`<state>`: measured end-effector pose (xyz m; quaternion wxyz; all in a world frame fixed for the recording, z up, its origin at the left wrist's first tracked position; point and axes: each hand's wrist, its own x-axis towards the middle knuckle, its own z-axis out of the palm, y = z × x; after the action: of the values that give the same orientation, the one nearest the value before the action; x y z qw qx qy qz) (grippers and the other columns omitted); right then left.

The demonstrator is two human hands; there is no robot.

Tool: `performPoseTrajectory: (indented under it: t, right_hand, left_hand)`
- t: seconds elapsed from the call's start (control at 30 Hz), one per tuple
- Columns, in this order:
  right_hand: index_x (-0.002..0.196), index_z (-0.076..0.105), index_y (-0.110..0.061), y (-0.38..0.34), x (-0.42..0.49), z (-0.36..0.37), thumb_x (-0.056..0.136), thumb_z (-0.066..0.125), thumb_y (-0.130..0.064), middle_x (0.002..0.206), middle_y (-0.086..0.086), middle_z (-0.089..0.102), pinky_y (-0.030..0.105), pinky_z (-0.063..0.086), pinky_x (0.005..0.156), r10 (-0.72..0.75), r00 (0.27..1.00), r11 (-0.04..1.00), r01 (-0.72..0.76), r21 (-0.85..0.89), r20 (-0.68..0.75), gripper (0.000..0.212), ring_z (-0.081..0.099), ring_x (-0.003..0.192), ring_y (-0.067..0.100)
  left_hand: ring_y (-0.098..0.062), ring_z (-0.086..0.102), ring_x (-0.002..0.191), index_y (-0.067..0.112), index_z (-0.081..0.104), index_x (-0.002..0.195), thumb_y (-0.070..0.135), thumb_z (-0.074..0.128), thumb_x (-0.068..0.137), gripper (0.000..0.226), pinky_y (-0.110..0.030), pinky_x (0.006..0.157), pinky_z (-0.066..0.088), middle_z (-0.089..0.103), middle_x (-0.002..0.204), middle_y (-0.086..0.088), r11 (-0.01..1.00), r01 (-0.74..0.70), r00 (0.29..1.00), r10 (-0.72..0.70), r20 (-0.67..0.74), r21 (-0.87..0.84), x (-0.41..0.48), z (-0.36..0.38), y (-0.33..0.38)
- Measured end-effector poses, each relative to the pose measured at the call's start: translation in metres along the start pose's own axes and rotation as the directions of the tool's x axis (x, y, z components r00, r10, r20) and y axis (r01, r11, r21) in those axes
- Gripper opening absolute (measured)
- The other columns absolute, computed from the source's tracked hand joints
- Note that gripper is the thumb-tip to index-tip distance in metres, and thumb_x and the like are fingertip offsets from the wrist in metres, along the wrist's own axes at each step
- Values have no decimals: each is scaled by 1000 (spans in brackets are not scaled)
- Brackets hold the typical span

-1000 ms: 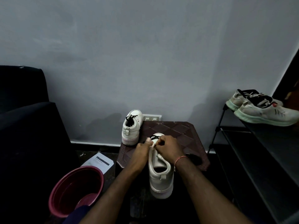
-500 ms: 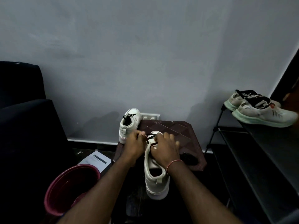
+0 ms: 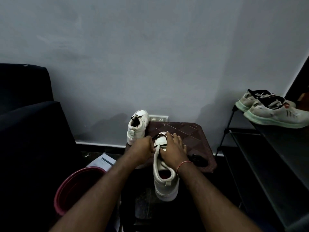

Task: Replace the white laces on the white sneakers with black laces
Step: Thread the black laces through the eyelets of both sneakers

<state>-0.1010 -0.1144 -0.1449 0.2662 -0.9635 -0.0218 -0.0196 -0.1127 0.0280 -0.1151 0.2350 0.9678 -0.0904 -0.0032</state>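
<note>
- Head view: two bare arms reach out from the bottom, side by side, to the middle of the table [image 3: 192,133].
- The right hand [image 3: 173,151] lies palm down on top of the near sneaker [image 3: 165,183]. Its fingers are straight and spread apart, and they press on the shoe.
- The left hand [image 3: 143,149] is at that sneaker's left side. Its fingers are curled close together and pinch the lace [image 3: 160,135].
- One dark rack [image 3: 267,164] stands on the right, with two pale shoes [image 3: 274,116] on top.
- There is one brown table, and it stands by the wall.
- Two white sneakers sit on the table.
- The near sneaker is in the middle, and its heel hangs over the near edge. Its long way runs from the person to the wall, with the toe to the wall and the heel to the person.
- The far sneaker [image 3: 136,129] stands at the far left corner, well apart from the hands. It points almost the same way and has a black lace in it.
- One black lace crosses the near sneaker close to its toe.
- One small black bundle [image 3: 198,160] lies on the table just right of the right wrist. I cannot tell what it is.
</note>
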Motion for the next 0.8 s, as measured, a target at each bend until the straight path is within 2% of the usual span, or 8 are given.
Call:
performPoseTrajectory:
  t: [0.13, 0.23, 0.37, 0.43, 0.5, 0.6, 0.7, 0.8]
  right_hand:
    - [154, 9, -20, 4, 1, 2, 87, 58, -39, 159, 15, 12, 50, 21, 117, 23, 1000, 995, -23, 101, 2, 85, 18, 146, 31]
    - [154, 9, -11, 8, 0, 1, 84, 64, -34, 154, 18, 26, 44, 30, 112, 22, 1000, 969, -25, 247, 13, 92, 32, 140, 33]
    - [152, 13, -4, 11, 4, 3, 81, 70, -30, 153, 19, 30, 36, 28, 114, 51, 999, 956, -47, 291, -7, 94, 31, 141, 30]
    - [152, 15, -3, 10, 5, 2, 81, 69, -29, 153, 20, 31, 35, 28, 114, 60, 998, 954, -58, 293, 2, 93, 31, 141, 30]
    - [152, 16, -2, 9, 6, 1, 82, 68, -29, 152, 20, 32, 34, 28, 114, 72, 997, 952, -74, 296, 17, 91, 31, 140, 30]
    - [151, 20, -2, 10, 7, 3, 82, 66, -33, 150, 19, 34, 35, 28, 113, 74, 997, 950, -81, 300, 34, 88, 32, 140, 32]
    - [143, 35, -8, 13, 11, 7, 76, 65, -38, 141, 16, 45, 37, 34, 109, 88, 996, 947, -91, 307, 23, 80, 40, 133, 32]
    - [130, 49, -23, 23, 21, 18, 68, 58, -49, 130, 7, 55, 36, 39, 105, 100, 995, 945, -96, 312, 3, 67, 49, 125, 26]
  left_hand:
    - [-30, 64, 88, 4, 68, 91, 1, 54, 85, 16, -35, 76, 48, 69, 93, -15, 984, -80, 997, 77, 28, 159, 10, -8, -4]
    - [-4, 60, 71, 8, 64, 81, -7, 53, 90, 21, -24, 70, 46, 66, 78, 2, 897, -235, 961, 157, -227, -375, 2, -27, 13]
    - [-18, 67, 80, 12, 60, 83, 10, 39, 101, 27, -34, 81, 55, 72, 83, -3, -84, -337, 939, -100, -328, -938, -8, -58, 44]
    - [-13, 62, 63, 11, 55, 86, 13, 40, 101, 21, -29, 71, 55, 66, 73, -2, -229, -318, 946, -135, -293, -920, -7, -65, 49]
    - [-6, 46, 48, 12, 60, 82, 13, 47, 99, 22, -23, 52, 45, 62, 64, 1, 197, -305, 917, -203, -343, -932, -2, -55, 39]
    - [-19, 50, 54, 8, 63, 66, 7, 56, 90, 25, -31, 55, 41, 63, 64, -13, 959, -97, 946, 6, -323, -266, 10, -15, 3]
    - [-37, 58, 72, -4, 64, 73, 16, 57, 90, 26, -32, 61, 36, 65, 76, -23, 989, -58, 998, 59, -4, 135, 12, 13, -17]
    - [-30, 57, 68, 0, 63, 76, 18, 57, 90, 23, -36, 64, 43, 66, 75, -17, 999, -49, 990, 47, -131, -13, 11, 13, -18]
